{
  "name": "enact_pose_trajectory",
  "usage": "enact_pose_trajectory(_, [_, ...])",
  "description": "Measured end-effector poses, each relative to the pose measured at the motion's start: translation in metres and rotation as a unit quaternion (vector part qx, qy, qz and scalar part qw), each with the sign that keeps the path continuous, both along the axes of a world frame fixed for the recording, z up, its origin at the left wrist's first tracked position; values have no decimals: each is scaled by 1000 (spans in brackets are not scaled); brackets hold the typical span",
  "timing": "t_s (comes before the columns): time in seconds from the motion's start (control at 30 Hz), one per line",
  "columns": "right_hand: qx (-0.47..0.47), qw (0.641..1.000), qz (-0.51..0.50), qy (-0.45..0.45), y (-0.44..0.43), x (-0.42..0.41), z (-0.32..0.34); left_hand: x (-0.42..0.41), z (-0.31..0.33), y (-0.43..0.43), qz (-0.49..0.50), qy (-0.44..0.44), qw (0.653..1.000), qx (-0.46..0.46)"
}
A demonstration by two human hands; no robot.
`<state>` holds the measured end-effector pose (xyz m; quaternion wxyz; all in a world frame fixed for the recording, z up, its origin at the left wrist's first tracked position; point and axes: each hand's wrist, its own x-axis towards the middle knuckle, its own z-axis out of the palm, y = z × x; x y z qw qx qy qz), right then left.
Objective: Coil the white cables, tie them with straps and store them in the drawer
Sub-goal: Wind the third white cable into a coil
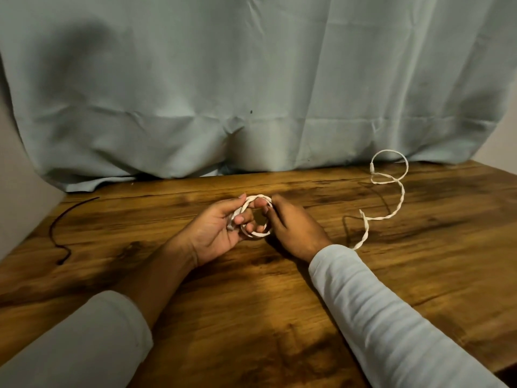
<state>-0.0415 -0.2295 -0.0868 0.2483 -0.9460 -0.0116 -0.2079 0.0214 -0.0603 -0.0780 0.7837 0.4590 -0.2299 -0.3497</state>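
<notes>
A white cable is partly wound into a small coil (258, 233) at the middle of the wooden table (251, 303). My left hand (215, 231) grips the coil's left side, fingers curled through the loop. My right hand (293, 228) holds the coil's right side with its fingers curled on the strands. The cable's loose tail (391, 191) twists away to the right over the table and ends in a raised loop near the cloth. No drawer is in view.
A thin dark strap (60, 233) lies in a long curve at the table's left. A pale green cloth (251, 93) hangs along the back edge. The table's right edge runs down the far right.
</notes>
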Motion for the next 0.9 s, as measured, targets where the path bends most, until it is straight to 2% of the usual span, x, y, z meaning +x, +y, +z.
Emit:
enact_pose_trajectory(0.2, [-67,997,-31,1,0,-4,3,-2,0,1,-49,29,998,-32])
enact_pose_trajectory(0.3, [-67,997,-39,1,1,-4,4,-2,1,0,-40,18,998,-33])
enact_pose_trajectory(0.47, [-65,997,-33,-2,9,2,2,4,-1,-2,-26,67,996,-44])
enact_pose_trajectory(0.67, [-51,998,-24,-1,8,1,1,5,-5,-4,-21,62,996,-62])
enact_pose_trajectory(0.83, [-39,999,-24,-5,8,-5,3,6,3,-2,23,89,988,-123])
enact_pose_trajectory(0.9, [-76,997,-32,-4,4,-8,4,18,5,6,72,119,978,-155])
